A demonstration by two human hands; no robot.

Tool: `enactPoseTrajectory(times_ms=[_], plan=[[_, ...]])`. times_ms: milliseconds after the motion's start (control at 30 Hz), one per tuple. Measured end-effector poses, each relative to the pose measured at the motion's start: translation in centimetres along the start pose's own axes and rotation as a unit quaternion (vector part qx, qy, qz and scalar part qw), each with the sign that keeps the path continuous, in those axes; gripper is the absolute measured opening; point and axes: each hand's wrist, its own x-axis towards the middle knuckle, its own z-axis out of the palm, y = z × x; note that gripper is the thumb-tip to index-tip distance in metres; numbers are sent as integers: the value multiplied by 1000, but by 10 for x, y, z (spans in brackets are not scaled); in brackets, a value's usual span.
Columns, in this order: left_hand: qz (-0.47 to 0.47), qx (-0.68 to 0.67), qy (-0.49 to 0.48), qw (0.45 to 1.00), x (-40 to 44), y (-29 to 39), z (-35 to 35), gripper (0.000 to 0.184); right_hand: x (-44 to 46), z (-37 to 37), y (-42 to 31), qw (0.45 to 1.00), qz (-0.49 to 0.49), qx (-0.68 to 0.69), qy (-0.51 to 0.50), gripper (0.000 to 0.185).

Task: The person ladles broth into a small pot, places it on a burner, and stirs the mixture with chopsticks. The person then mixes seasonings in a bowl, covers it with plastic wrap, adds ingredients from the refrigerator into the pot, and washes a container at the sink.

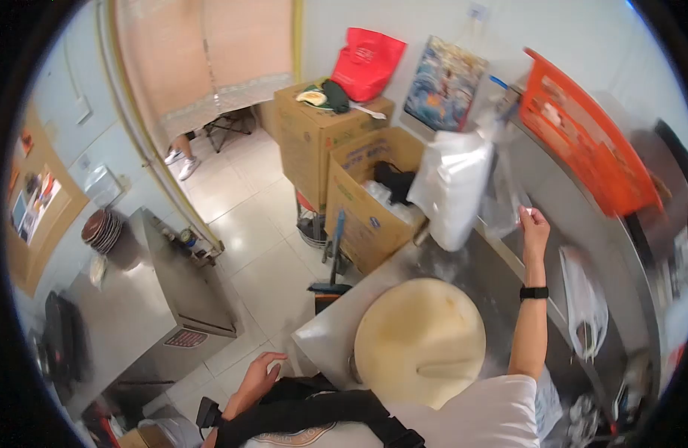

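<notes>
My right hand (534, 222) is raised at the right, its fingers pinched on the edge of a clear plastic bag (502, 198). That bag hangs beside a white roll of plastic bags (452, 187). My left hand (260, 377) is low at the left of my body, fingers apart and holding nothing. Between the two hands, a round pale chopping board (419, 336) lies on the metal counter (333, 321), with a long shape on its lower right part that I cannot make out.
Cardboard boxes (303, 134) stand beyond the counter, one bearing a red bag (368, 63). An orange basket (583, 134) is at the upper right. A broom (335, 246) stands by the counter; another metal counter (127, 313) is at left. A person's feet (186, 160) show beneath the curtain.
</notes>
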Motion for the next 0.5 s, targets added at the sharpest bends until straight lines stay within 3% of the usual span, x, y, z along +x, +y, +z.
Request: enactPoseTrajectory(times_ms=[33,167,300,433,500], plan=[[9,3,-19,1000,4,1,-1,24,-27,-20,-16,998,-34,-45,-7,12],[146,10,-90,985,20,12,3,23,-164,-79,-95,993,16,-107,56,14],[276,-51,-125,952,16,53,15,25,-304,-110,-151,990,50,-126,42,28],[398,-138,-213,881,-17,112,49,23,-436,-122,-205,980,148,-131,5,30],[496,-143,-293,805,-45,142,75,26,-484,-119,-230,977,164,-135,23,30]])
